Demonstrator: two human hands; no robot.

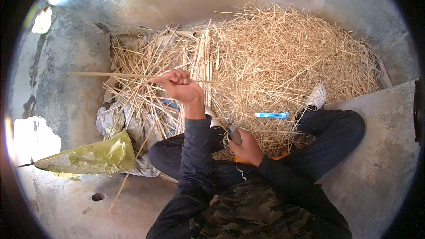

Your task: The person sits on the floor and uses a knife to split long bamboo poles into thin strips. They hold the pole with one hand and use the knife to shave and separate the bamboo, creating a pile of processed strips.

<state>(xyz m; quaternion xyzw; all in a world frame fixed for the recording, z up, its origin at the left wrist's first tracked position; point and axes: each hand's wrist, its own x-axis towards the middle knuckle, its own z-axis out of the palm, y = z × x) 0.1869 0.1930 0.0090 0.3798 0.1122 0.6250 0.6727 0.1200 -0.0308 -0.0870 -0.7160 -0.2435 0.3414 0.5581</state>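
Note:
My left hand (182, 89) is closed around a long thin stick of bamboo or cane (110, 75). The stick lies nearly level, its thicker end out to the left and its thin end reaching right over the straw. In my right hand (249, 148), low in front of my body, is a knife (235, 136) gripped by its brown handle. Its long narrow blade slants up and left, passing just right of my left hand and crossing the stick's line. Whether blade and stick touch, I cannot tell. A pale curled shaving hangs by the knife handle.
A big heap of straw-like shavings (292, 53) fills the far right. Loose sticks (146, 66) pile up at the left, with a bundle of strips (203, 53) beside them. A blue and white slim object (272, 115) lies near my shoe (317, 96). A yellow-green sack (95, 157) sits left.

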